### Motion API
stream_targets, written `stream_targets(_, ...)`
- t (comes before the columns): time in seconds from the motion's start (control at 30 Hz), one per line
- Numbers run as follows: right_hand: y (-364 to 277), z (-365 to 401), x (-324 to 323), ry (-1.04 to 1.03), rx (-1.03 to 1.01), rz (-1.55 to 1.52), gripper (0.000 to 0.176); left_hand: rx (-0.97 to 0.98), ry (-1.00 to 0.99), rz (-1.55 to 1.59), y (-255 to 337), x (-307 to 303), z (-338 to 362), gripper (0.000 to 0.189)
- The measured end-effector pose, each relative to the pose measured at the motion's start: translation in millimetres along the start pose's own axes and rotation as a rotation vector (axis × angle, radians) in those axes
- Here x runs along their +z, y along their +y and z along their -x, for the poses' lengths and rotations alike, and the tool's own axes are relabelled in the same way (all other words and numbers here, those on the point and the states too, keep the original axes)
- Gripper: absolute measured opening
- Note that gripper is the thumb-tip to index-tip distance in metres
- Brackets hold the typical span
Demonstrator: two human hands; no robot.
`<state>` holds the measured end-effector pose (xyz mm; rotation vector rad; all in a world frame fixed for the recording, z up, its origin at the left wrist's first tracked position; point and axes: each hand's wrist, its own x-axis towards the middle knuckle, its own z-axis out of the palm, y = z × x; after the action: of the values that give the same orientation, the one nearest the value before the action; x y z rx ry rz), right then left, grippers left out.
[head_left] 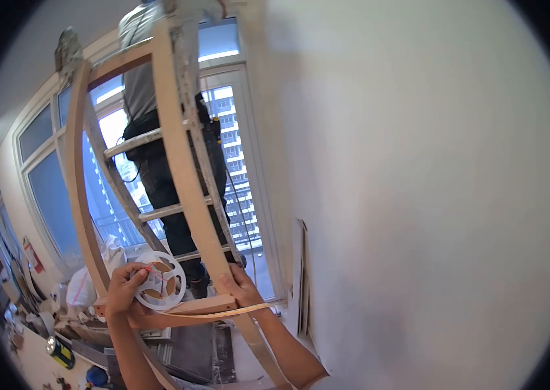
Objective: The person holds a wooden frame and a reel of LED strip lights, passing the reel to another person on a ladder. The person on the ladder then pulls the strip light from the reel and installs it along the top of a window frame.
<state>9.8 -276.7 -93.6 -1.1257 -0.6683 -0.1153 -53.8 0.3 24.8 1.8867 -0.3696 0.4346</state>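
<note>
My left hand is closed on the edge of a white plastic reel with open spokes and thin red wire near its hub. A narrow yellowish strip, like LED strip light, runs along a wooden crossbar and passes by my right wrist. Around the upright wooden post of a tall wooden frame, my right hand has its fingers closed; some of them are hidden behind the wood. The crossbar lies just below the reel, between both hands.
Beyond the frame, a person stands on a paint-spattered ladder before tall windows. A white wall fills the right side, with boards leaning near it. At lower left are a white sack, a dark can and clutter.
</note>
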Motion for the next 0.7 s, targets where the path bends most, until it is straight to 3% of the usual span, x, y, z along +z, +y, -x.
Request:
stream_targets(0.2, 5, -8, 1, 0.007, -0.133, 0.089, 0.041, 0.010, 0.006, -0.026, 2, 2, -4, 0.014)
stream_targets(0.53, -2, -3, 3, -0.015, -0.053, -0.026, 0.040, 0.024, -0.037, -0.007, -4, -2, -5, 0.017)
stream_targets(0.7, 2, -4, 4, 0.017, -0.119, 0.048, 0.038, 0.006, -0.050, 0.010, -3, -2, -4, 0.016)
